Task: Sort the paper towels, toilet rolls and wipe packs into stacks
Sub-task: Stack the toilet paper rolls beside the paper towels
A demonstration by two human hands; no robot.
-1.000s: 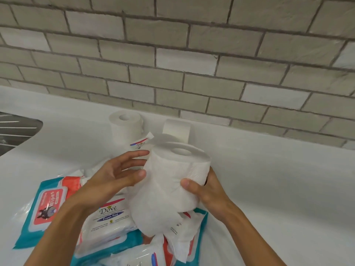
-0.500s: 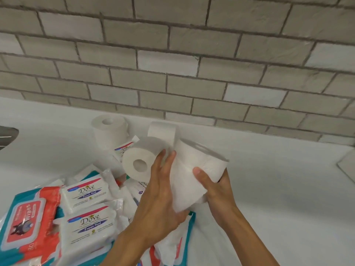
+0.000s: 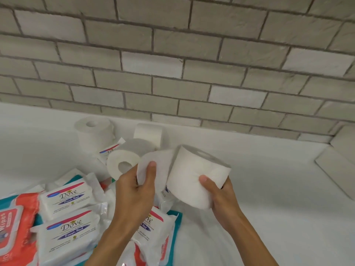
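My right hand (image 3: 221, 196) grips a white toilet roll (image 3: 194, 175) above the counter, tilted with its core facing up and right. My left hand (image 3: 134, 191) pinches the roll's loose paper tail (image 3: 153, 164) between thumb and fingers. Behind my left hand another toilet roll (image 3: 123, 160) lies on its side. An upright roll (image 3: 94, 133) stands further back by the wall, and a third roll (image 3: 148, 133) leans near it. White Dove wipe packs (image 3: 67, 196) (image 3: 71, 231) and a red-and-teal wipes pack (image 3: 11, 227) are heaped at the lower left.
A grey brick wall (image 3: 172, 64) backs the white counter (image 3: 269, 179). More wipe packs (image 3: 151, 225) lie under my forearms. A loose tile-like slab (image 3: 338, 166) leans at the right edge.
My view has drifted right and closer. My left hand slid from the roll's side to its loose tail and pulled it out leftward. The roll is still in my right hand.
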